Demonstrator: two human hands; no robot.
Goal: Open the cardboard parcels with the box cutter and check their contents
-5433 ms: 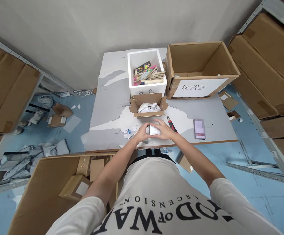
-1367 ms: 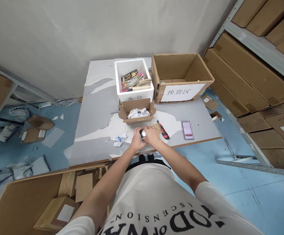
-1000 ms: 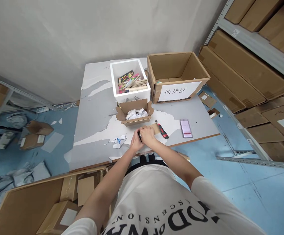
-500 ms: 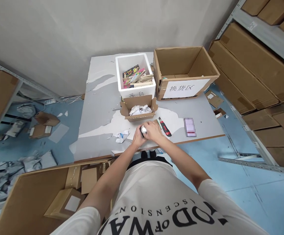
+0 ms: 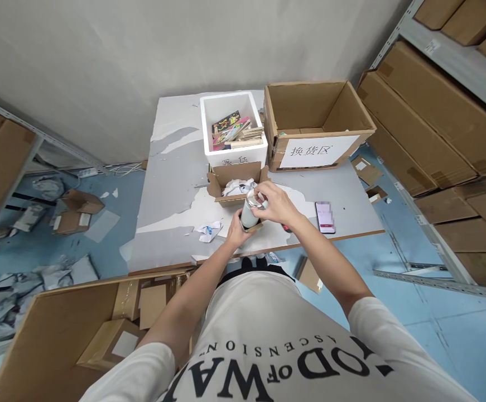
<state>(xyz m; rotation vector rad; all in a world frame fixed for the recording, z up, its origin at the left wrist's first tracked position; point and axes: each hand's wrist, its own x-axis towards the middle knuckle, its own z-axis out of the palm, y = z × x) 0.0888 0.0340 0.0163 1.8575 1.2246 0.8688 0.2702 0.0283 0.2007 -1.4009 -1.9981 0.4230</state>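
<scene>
Currently pinches the bottle by its shiny top in the right hand, wraps the left hand around the box at its base near the table edge, and might drop it from a slippery hold.

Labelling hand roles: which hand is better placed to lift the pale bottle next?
Probably the right hand: it is up at the silver top of the pale bottle, while the left hand is low, near the base.
</scene>
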